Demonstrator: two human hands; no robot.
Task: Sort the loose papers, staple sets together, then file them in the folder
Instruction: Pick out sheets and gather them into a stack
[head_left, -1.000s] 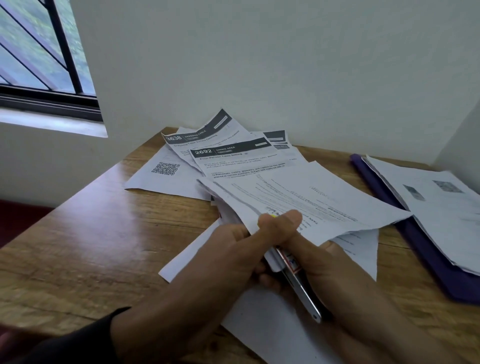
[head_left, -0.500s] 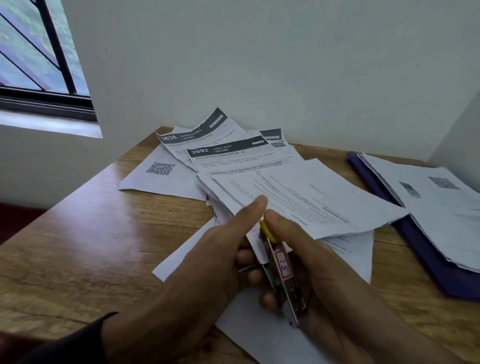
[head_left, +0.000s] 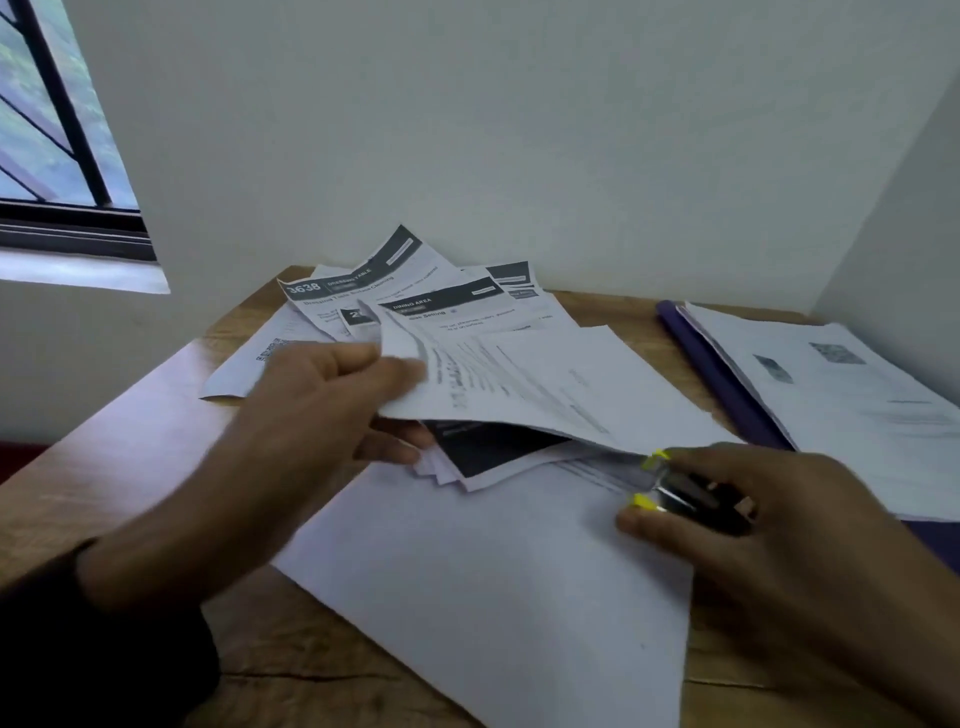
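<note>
Two hands are working over a wooden counter set into a white corner, with a barred window showing at far left. Left hand is reaching in from a dark sleeve; its grip is closed on a set of printed sheets, thumb lying on top and fingers curling beneath, and the near edge of that set is lifting clear of the pages under it. Loose papers are fanning out behind, toward the wall, one heading reading 3638, and a sheet carrying a code square is lying flat at their left edge. A large blank sheet is lying on the counter beneath both hands. Right hand is gripping a small dark stapler with yellow tips, fingers wrapping its body, the tips standing apart and pointing at the lower right corner of the held set; whether the paper is sitting between them cannot be told, owing to blur. Purple folder is lying open at far right, touching the side wall, with filed pages resting on it.
</note>
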